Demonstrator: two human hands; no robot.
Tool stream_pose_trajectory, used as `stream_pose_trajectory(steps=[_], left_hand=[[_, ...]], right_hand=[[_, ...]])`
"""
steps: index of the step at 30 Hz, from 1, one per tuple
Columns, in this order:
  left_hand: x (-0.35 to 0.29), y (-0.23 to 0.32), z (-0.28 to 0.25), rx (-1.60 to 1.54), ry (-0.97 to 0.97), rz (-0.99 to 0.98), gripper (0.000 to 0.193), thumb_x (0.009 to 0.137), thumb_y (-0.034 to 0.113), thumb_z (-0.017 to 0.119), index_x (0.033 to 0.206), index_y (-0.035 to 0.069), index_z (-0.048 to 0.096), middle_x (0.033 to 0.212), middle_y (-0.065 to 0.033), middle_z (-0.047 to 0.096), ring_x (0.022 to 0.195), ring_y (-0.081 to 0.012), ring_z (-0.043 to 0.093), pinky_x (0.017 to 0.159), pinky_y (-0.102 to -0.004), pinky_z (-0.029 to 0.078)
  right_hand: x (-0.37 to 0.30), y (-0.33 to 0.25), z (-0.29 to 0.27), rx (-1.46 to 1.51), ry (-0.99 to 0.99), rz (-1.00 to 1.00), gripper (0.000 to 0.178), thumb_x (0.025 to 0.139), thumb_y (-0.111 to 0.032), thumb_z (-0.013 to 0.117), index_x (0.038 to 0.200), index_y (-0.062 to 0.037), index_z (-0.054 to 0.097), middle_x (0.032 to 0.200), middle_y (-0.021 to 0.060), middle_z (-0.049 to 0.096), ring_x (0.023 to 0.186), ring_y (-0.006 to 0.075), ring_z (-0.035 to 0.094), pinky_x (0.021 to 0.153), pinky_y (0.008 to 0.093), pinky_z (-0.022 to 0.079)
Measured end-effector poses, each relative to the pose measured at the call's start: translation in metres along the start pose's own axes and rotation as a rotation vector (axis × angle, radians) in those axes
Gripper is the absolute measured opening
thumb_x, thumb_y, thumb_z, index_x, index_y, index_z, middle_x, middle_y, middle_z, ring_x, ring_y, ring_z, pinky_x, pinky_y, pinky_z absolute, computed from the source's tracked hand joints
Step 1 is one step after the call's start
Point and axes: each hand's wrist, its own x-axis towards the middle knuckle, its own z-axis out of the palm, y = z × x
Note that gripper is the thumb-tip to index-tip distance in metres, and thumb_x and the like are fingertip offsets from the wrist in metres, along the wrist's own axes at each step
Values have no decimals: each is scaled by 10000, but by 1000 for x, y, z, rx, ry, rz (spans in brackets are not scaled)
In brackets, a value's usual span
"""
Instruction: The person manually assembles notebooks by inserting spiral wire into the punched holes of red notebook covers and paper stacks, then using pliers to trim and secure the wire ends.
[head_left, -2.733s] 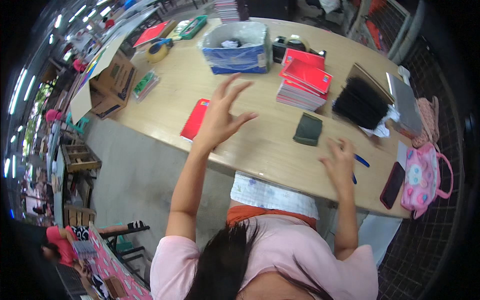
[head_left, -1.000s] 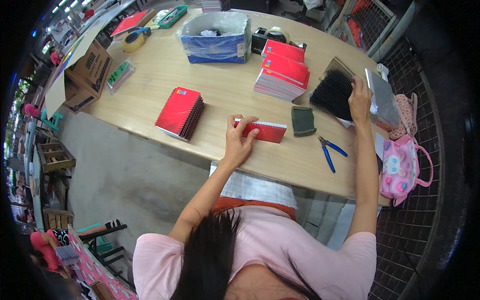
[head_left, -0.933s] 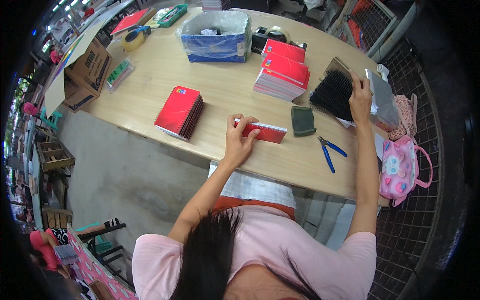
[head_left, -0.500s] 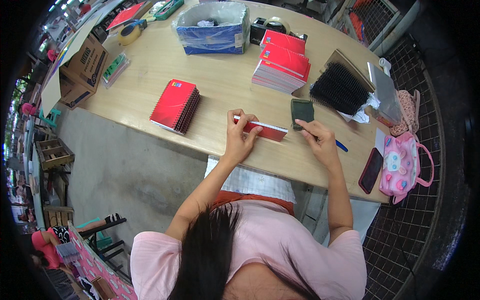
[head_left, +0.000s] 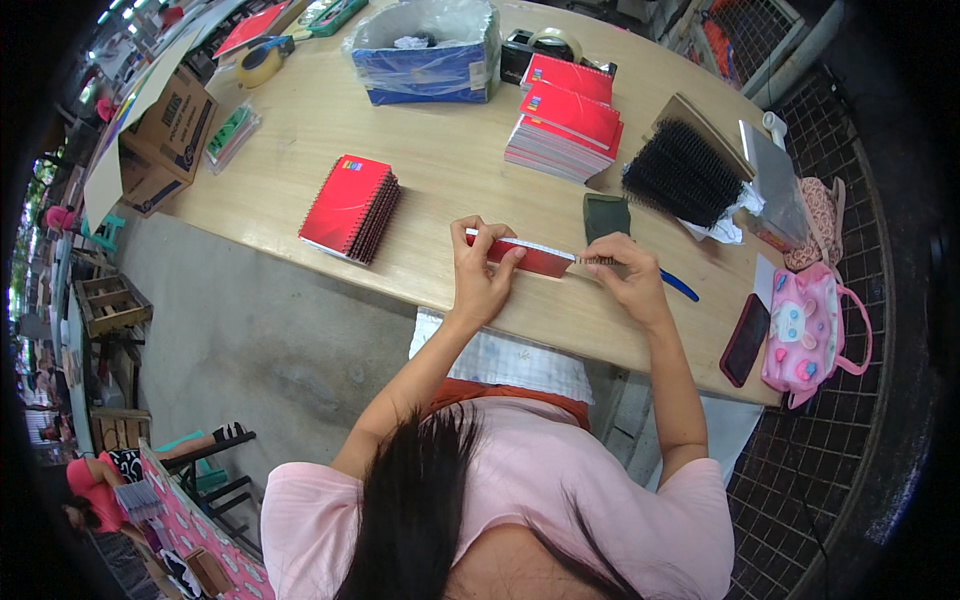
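My left hand (head_left: 482, 275) grips a small red notebook (head_left: 535, 258) on its edge at the table's front, thumb on the near cover and fingers behind. The notebook's white, hole-punched edge faces up. Between the fingertips of my right hand (head_left: 632, 278) is a dark spiral binding coil (head_left: 597, 261), its tip meeting the notebook's right end. Whether the coil has entered the holes is too small to tell. A blue-handled tool (head_left: 680, 286) lies beside my right hand, partly hidden by it. Just behind that hand is a dark green block (head_left: 606, 218).
Coil-bound red notebooks (head_left: 350, 208) are stacked on the left. More red notebooks (head_left: 565, 140) form a pile at the back, near many black coils (head_left: 685, 175). A plastic-lined blue box (head_left: 425, 75), a tape dispenser (head_left: 545, 52), a phone (head_left: 744, 340) and a pink bag (head_left: 805, 335) surround the work area.
My right hand has shifted slightly left and nearer, bringing the coil against the notebook's end. My left hand keeps its hold on the notebook.
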Motion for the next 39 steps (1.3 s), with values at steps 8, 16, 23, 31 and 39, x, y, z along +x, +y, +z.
stream_pose_trajectory(steps=[8, 16, 23, 31, 39], left_hand=[[-1, 1, 1, 17, 16, 24, 244, 800, 85, 779, 1000, 45, 646, 1072, -149, 441, 996, -285, 492, 818, -375, 464], [-1, -3, 0, 13, -11, 36, 250, 795, 86, 784, 1000, 41, 648, 1048, -141, 439, 1001, -282, 479, 816, -376, 455], [0, -1, 1, -16, 12, 46, 255, 782, 77, 787, 994, 37, 651, 1028, -135, 470, 996, -283, 471, 825, -383, 441], [-1, -1, 2, -23, -6, 64, 264, 776, 58, 783, 1001, 40, 645, 1013, -127, 473, 996, -275, 460, 817, -380, 435], [6, -17, -14, -60, -128, 70, 263, 765, 53, 783, 987, 41, 642, 1031, -118, 452, 998, -270, 471, 862, -366, 453]], right_hand=[[2, -9, 2, -208, -69, 52, 219, 890, -149, 686, 1089, -60, 681, 896, 122, 648, 762, 273, 666, 675, 366, 515], [9, -26, 14, -399, -128, 61, 198, 882, -220, 693, 1025, -83, 686, 896, 97, 642, 799, 314, 656, 678, 406, 517], [14, -27, 20, -486, -73, -70, 140, 863, -183, 698, 948, -75, 669, 883, 73, 628, 864, 285, 616, 722, 394, 501], [12, -24, 27, -535, -65, -34, 184, 856, -224, 705, 972, -81, 684, 997, 73, 644, 941, 277, 595, 764, 414, 483], [33, 2, -11, -592, -95, -65, 395, 803, -246, 758, 1171, -122, 683, 1266, 140, 593, 1189, 353, 522, 1011, 505, 420]])
